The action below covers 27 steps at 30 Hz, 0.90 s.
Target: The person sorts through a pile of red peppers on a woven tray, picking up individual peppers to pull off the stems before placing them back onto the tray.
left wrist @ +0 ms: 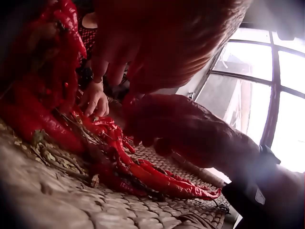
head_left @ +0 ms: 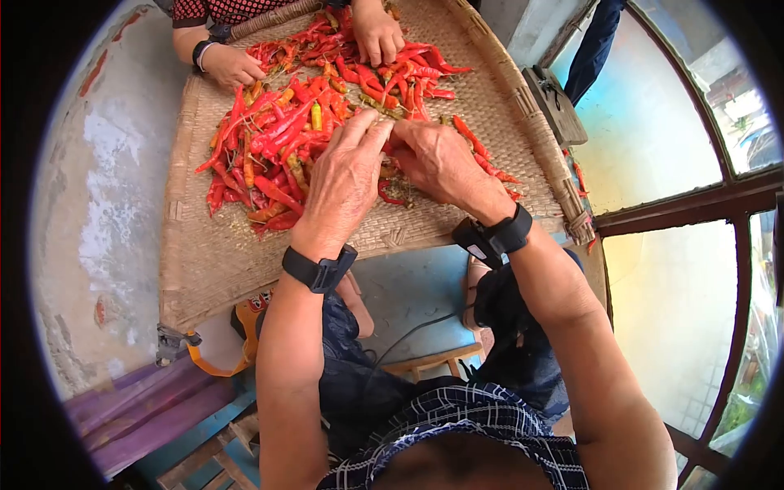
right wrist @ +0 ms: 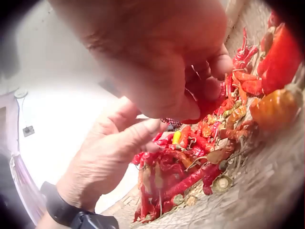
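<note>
Red chili peppers (head_left: 282,131), with a few orange and yellow-green ones, lie in a loose pile on a woven tray (head_left: 204,269). The left hand (head_left: 347,175) is over the pile's near side, its fingertips close to the right hand (head_left: 441,163). In the right wrist view, the left hand (right wrist: 102,155) has relaxed fingers with nothing visible in them. There the right hand (right wrist: 157,57) curls its thumb and fingers round a red pepper (right wrist: 209,109), partly hidden. Peppers (left wrist: 157,179) lie below both hands in the left wrist view.
Across the tray, another person's two hands (head_left: 233,65) (head_left: 378,34) touch the peppers. A framed window (head_left: 670,269) stands at the right, with a small wooden board (head_left: 559,110) beside the tray. A pale wall (head_left: 106,180) is at the left; a wooden stool (head_left: 433,359) is below.
</note>
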{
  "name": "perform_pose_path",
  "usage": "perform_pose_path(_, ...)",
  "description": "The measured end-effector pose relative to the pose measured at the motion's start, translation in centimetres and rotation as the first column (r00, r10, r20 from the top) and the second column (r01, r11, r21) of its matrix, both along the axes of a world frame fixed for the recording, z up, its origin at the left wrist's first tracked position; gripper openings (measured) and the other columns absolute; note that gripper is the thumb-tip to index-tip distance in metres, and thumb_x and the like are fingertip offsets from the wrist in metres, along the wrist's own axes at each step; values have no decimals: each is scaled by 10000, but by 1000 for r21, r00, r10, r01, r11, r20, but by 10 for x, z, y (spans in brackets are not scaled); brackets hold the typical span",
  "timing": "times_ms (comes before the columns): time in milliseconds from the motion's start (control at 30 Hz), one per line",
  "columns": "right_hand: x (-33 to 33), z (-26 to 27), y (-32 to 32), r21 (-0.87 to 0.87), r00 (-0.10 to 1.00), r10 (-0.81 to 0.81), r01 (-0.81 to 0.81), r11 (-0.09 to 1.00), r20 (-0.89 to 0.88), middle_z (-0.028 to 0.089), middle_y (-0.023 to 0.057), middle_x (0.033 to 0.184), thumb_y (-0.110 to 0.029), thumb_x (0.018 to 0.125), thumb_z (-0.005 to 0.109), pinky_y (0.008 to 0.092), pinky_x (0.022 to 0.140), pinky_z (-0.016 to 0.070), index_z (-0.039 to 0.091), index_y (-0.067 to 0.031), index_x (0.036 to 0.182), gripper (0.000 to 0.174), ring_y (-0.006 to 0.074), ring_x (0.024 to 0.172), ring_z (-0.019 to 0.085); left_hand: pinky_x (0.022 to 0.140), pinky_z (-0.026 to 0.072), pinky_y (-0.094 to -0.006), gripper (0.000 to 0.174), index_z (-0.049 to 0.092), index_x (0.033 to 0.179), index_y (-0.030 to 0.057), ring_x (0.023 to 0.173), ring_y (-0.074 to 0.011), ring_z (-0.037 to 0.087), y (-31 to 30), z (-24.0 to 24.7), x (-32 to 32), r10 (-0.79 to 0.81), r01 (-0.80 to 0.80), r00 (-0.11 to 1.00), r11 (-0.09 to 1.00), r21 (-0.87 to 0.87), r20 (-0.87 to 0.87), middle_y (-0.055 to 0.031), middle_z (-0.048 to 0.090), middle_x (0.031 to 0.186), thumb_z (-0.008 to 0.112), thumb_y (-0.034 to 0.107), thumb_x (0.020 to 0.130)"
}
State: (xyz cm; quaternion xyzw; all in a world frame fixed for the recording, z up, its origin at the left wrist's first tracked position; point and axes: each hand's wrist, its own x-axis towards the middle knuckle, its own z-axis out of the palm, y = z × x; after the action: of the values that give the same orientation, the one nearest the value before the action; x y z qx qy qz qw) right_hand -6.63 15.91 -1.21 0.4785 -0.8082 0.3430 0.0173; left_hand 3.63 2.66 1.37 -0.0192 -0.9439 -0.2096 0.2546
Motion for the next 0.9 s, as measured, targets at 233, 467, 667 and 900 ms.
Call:
perform_pose_path(233, -14, 9, 23, -223, 999, 1, -10, 975, -44, 630, 158, 834, -80, 766, 651, 428, 672, 508, 605, -46, 903, 149, 358, 782, 630, 696, 469, -417, 53, 583, 899, 37, 796, -343, 583, -10, 4, -1, 40, -40, 999, 999, -4, -9, -139, 575, 838, 543, 68, 884)
perform_pose_path(467, -60, -1, 63, 304, 910, -412, 403, 863, -35, 667, 196, 844, -246, 811, 608, 451, 741, 517, 659, -36, 886, 229, 365, 827, 649, 844, 441, -417, 131, 606, 987, 71, 984, -303, 536, -56, 23, 12, 462, -521, 839, 834, -183, -287, -110, 582, 1011, 592, 104, 861)
perform_pose_path(667, -74, -23, 60, 427, 922, -351, 387, 817, -165, 641, 184, 721, -163, 809, 550, 453, 664, 507, 643, -64, 782, 139, 381, 717, 632, 972, 384, -441, 292, 597, 1111, 83, 1156, -337, 447, -35, 22, 4, 367, -471, 852, 848, -242, -373, -142, 482, 1261, 648, 123, 827)
perform_pose_path(900, -64, -8, 62, 398, 916, -375, 401, 825, -145, 649, 170, 723, -127, 793, 549, 454, 673, 510, 649, -77, 824, 115, 365, 727, 643, 960, 416, -426, 281, 610, 1030, 65, 1124, -339, 486, 13, 8, -14, 139, -199, 944, 963, -181, -298, -130, 536, 1195, 678, 36, 759)
